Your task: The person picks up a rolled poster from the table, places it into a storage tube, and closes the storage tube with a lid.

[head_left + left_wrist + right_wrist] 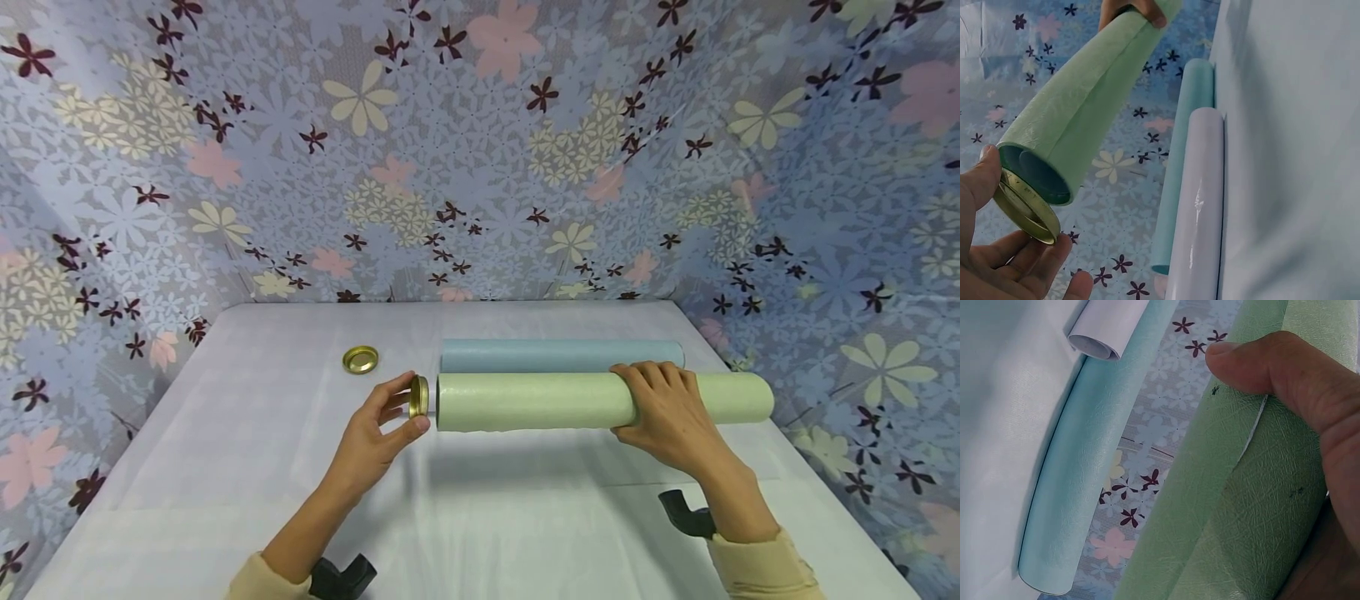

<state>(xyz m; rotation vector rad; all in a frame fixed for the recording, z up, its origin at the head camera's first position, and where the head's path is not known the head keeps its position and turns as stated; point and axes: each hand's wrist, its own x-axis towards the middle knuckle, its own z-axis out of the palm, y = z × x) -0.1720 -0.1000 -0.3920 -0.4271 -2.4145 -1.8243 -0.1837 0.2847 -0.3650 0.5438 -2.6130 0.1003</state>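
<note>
A green roll or tube (532, 402) is held level above the table by my right hand (675, 417), fingers over its top and thumb below, right of its middle. Its open left end faces my left hand (375, 437), which pinches a gold lid (419, 397) by its edges between thumb and fingers. In the left wrist view the lid (1025, 206) is tilted at the rim of the green tube (1079, 106); whether they touch I cannot tell. From the right wrist my thumb (1260, 362) lies along the green surface (1210, 506).
Behind the green tube lies a blue roll (555, 355) on the white-covered table (225, 467). A second gold lid (360, 360) rests at the back left. The left wrist view also shows a white roll (1197, 206) beside the blue one. Flowered cloth (480, 167) hangs behind.
</note>
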